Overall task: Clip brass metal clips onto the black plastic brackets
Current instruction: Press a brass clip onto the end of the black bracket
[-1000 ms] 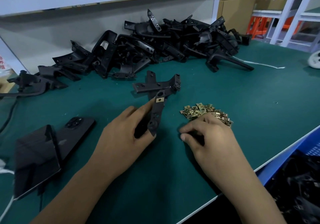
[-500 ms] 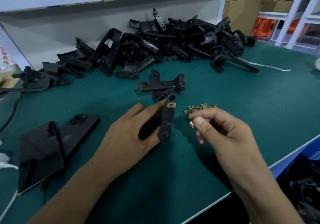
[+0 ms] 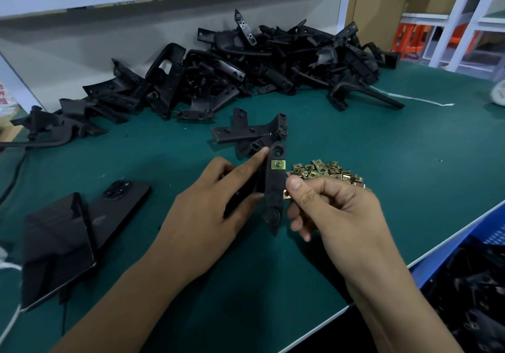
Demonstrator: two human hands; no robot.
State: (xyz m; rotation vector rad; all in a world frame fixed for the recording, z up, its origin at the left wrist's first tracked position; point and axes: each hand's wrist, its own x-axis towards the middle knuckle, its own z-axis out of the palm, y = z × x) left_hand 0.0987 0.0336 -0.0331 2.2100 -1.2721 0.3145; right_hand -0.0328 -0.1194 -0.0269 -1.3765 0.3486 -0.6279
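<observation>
- Bracket [image 3: 274, 188], black plastic, stands held above the green mat near centre, left hand [image 3: 210, 210] gripping it; one brass clip [image 3: 278, 164] is already seated.
- Right hand [image 3: 336, 210] has lifted from the clip pile [image 3: 328, 172], now pinching a fresh clip [image 3: 286, 194] against the bracket's right edge.
- Second clipping looks imminent.

Right hand [image 3: 336, 210] lifted off brass clip pile [image 3: 328, 172], now up beside held bracket [image 3: 274, 188]. Thumb and forefinger pinch single clip [image 3: 286, 194], absent from fingers a second ago; clip brought to bracket's right edge, seemingly touching, contact hard to confirm. Left hand [image 3: 210, 210] raised bracket slightly nearer camera, forefinger stretched further along its side.
</observation>
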